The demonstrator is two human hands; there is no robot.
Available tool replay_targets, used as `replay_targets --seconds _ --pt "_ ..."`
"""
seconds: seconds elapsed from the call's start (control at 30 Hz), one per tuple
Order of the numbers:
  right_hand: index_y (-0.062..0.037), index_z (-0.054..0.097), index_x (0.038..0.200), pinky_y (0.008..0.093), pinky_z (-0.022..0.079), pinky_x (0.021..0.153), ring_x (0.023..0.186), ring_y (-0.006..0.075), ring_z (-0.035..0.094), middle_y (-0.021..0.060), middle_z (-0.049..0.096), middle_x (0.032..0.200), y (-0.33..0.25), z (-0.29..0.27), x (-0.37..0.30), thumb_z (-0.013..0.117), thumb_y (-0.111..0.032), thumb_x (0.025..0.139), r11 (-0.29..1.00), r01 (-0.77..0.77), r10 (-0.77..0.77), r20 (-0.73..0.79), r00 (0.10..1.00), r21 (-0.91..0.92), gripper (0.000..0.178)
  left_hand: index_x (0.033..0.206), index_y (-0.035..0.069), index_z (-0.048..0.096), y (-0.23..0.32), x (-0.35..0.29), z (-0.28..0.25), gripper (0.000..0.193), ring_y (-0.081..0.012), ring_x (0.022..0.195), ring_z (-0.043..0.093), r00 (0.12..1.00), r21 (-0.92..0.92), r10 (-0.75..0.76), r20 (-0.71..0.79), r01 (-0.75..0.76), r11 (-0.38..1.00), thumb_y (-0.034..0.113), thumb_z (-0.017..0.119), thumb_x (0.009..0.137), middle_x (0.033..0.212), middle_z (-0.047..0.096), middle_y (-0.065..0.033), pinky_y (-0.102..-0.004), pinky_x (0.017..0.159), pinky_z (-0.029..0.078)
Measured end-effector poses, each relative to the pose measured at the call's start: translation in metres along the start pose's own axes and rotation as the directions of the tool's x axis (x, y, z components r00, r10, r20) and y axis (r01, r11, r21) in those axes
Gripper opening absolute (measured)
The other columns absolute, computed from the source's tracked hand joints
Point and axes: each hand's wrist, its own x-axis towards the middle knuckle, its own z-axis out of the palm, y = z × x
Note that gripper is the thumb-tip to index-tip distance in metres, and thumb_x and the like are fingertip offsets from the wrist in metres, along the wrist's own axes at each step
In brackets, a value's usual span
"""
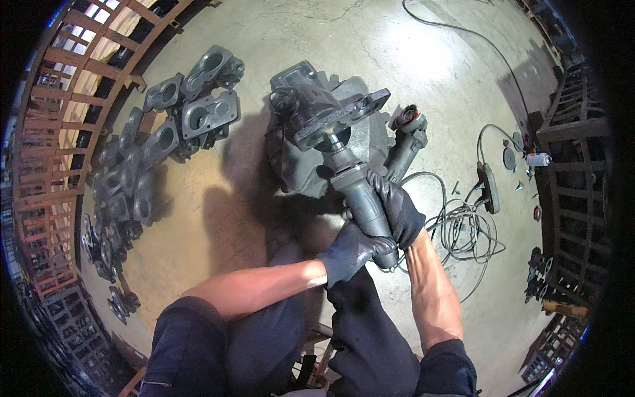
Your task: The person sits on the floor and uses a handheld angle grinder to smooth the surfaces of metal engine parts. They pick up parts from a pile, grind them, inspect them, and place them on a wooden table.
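A grey die grinder (362, 198) is in both my gloved hands, its nose tilted up and away from me. My left hand (350, 253) wraps the rear end of its body. My right hand (398, 208) is closed around its right side, nearer the front. The grinder's tip reaches into the opening of a dark cast metal part (307, 99) with a flange; the very end of the tip is hidden inside. This casting rests on a dark, bulky support (291, 162). An angle grinder (407, 142) stands just right of the casting.
Several similar castings (198, 116) cover the floor at left, beside a rusty metal cage (56, 152). Tangled cables (466, 231) and a power strip (489, 188) lie at right, near a small can (539, 159) and loose discs (508, 159). Dark racks (575, 165) line the right edge.
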Motion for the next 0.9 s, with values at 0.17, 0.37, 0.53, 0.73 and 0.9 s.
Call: replay_targets --seconds 0.17,0.37,0.53,0.73,0.9 --pt "-0.0041 0.067 0.113 0.0300 0.058 0.067 0.072 0.0134 0.069 0.0083 0.073 0.089 0.008 -0.005 0.002 0.053 -0.052 0.105 0.931 0.255 -0.247 0.061 0.967 -0.261 0.051 0.113 0.001 0.067 -0.006 0.001 -0.002 0.037 -0.0147 0.089 0.065 0.999 0.002 -0.041 0.001 0.041 0.999 0.023 0.082 0.087 0.101 0.071 -0.0069 -0.0330 0.082 0.055" --pt "-0.0045 0.067 0.111 0.0290 0.058 0.066 0.071 0.0129 0.069 0.0078 0.072 0.088 -0.001 0.007 0.004 0.048 -0.050 0.107 0.958 0.193 -0.184 0.060 0.981 -0.212 0.049 0.113 0.001 0.068 -0.005 0.001 -0.004 0.034 -0.0145 0.088 0.066 0.999 0.010 -0.050 -0.017 0.050 0.999 0.022 0.080 0.089 0.100 0.072 -0.0074 -0.0326 0.081 0.056" --pt "-0.0043 0.064 0.119 0.0299 0.060 0.072 0.078 0.0137 0.070 0.0086 0.073 0.095 0.000 0.001 0.008 0.050 -0.040 0.108 0.994 0.052 -0.044 0.086 0.995 -0.091 0.040 0.112 0.001 0.068 -0.003 0.000 -0.007 0.034 -0.0150 0.089 0.067 0.997 0.071 -0.071 -0.003 0.071 0.995 0.023 0.080 0.088 0.100 0.073 -0.0081 -0.0328 0.082 0.056" --pt "-0.0036 0.065 0.116 0.0294 0.059 0.067 0.073 0.0138 0.069 0.0091 0.073 0.091 0.004 0.007 0.010 0.050 -0.046 0.107 0.996 0.065 -0.061 0.065 0.996 -0.062 0.046 0.111 0.001 0.068 -0.005 -0.003 -0.008 0.035 -0.0143 0.088 0.067 0.998 0.042 -0.057 -0.020 0.058 0.997 0.024 0.080 0.089 0.099 0.073 -0.0077 -0.0330 0.080 0.057" --pt "-0.0032 0.067 0.114 0.0293 0.059 0.066 0.072 0.0148 0.070 0.0093 0.073 0.090 -0.003 0.010 0.003 0.052 -0.049 0.106 0.998 0.027 -0.026 0.021 0.999 -0.056 0.049 0.111 0.003 0.068 -0.003 -0.005 -0.005 0.034 -0.0144 0.085 0.067 0.997 -0.047 -0.076 -0.004 0.076 0.996 0.025 0.080 0.089 0.099 0.072 -0.0078 -0.0323 0.078 0.057"
